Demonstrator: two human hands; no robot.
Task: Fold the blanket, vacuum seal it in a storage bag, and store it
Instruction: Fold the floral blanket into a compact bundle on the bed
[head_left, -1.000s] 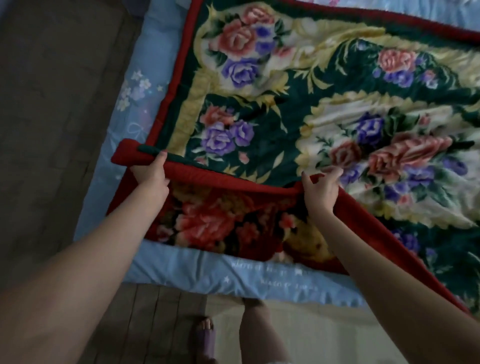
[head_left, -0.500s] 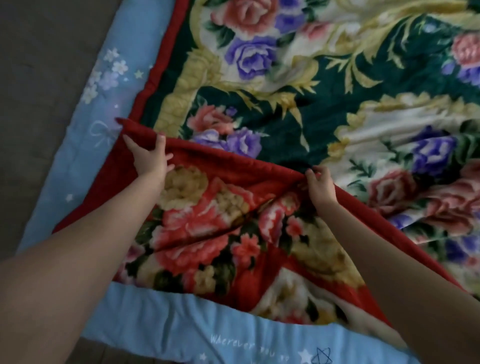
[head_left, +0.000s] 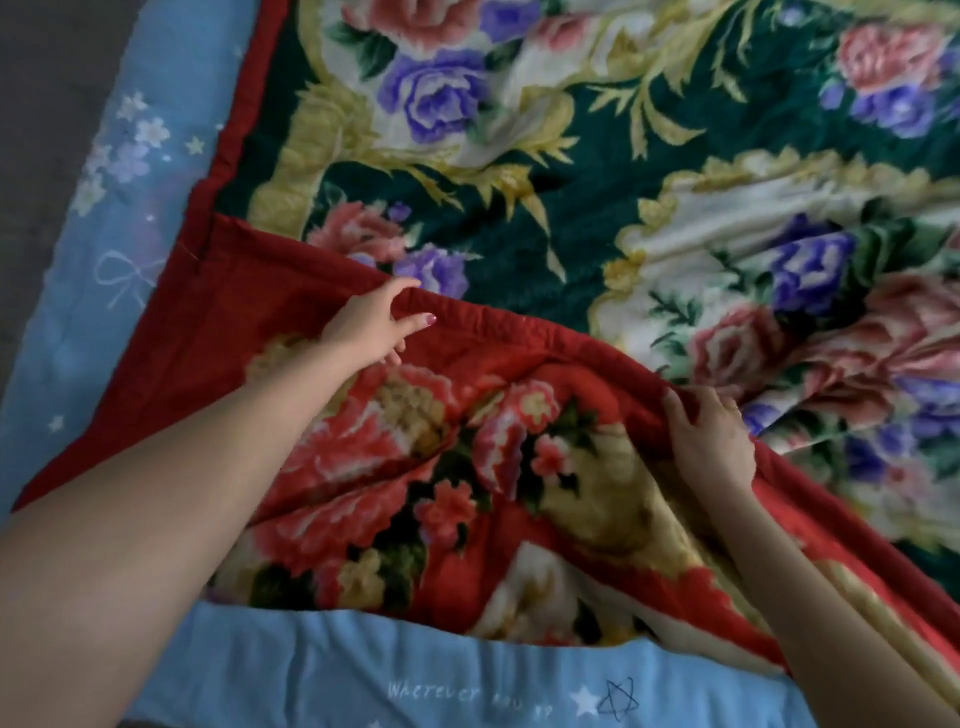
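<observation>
Both grips are closed on the blanket: its red edge is pinched by the left hand at 10 o'clock and the right hand at 4 o'clock, folded over the light-blue bed.

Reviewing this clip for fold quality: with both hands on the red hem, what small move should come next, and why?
Probably carry the hem further across. The left hand and right hand each grip the red hem of the blanket, with only the near portion turned over. Most of the green side is uncovered, so the fold looks unfinished.
</observation>
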